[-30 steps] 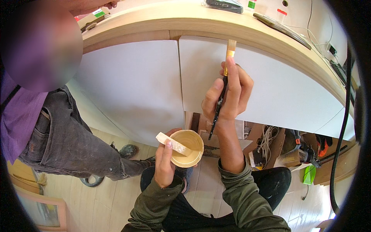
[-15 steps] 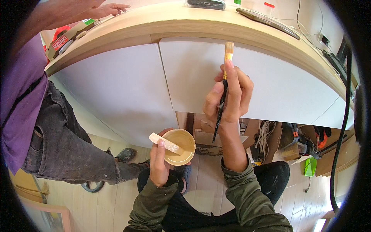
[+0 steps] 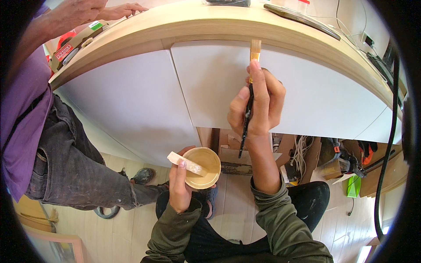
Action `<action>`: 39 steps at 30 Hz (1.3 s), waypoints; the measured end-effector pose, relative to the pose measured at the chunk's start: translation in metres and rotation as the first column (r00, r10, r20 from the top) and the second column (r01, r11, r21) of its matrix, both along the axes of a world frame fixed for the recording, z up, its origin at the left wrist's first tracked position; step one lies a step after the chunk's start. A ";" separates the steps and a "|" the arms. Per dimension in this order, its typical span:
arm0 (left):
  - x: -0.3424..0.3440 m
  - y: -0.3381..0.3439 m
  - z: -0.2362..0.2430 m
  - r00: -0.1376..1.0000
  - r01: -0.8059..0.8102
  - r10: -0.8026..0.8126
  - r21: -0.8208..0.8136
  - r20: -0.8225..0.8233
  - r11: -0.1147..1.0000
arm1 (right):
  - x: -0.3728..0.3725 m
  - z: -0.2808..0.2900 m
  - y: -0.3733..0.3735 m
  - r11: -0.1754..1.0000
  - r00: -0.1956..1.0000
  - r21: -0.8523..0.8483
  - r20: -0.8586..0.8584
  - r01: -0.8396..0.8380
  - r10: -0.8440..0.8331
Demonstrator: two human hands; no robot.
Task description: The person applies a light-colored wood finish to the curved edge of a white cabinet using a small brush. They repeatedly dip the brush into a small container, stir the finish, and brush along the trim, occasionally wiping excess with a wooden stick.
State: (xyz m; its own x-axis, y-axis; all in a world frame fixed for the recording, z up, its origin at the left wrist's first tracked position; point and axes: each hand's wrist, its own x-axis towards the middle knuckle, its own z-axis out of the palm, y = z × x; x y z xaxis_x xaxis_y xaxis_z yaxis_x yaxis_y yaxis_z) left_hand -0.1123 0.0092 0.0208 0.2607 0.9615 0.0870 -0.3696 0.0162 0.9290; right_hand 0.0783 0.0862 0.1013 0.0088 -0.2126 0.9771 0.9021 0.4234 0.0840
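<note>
The right hand (image 3: 262, 103) pinches the brush (image 3: 248, 103), bristles up by the wooden counter's (image 3: 206, 30) edge; I can't tell if they touch. The left hand (image 3: 179, 193) wraps the cup (image 3: 213, 160), thumb pinning the stick (image 3: 193, 167). Best keep the cup level, the brush grip light and steady

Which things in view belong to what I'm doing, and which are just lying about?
In use:
paintbrush, in your right hand
tub and flat stick, in your left hand

Apparently lying about:
pale cord bundle
green plastic piece
flat device on the countertop
</note>
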 end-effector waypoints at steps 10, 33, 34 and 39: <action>-0.002 -0.001 0.003 0.998 0.050 -0.049 -0.029 0.035 0.998 | -0.003 0.003 0.002 1.000 0.997 0.002 0.071 0.003 -0.003; -0.008 0.002 -0.001 0.997 0.049 -0.047 -0.025 0.065 0.999 | -0.037 -0.002 0.003 0.990 0.995 -0.124 0.068 -0.064 0.073; -0.010 0.003 0.001 0.996 0.039 -0.037 -0.022 0.082 0.999 | -0.043 -0.001 0.006 0.991 0.994 -0.113 0.071 -0.075 0.084; -0.023 0.006 0.001 0.991 -0.019 0.024 -0.044 0.130 0.999 | -0.065 0.003 0.025 0.992 0.992 -0.043 0.035 -0.116 0.117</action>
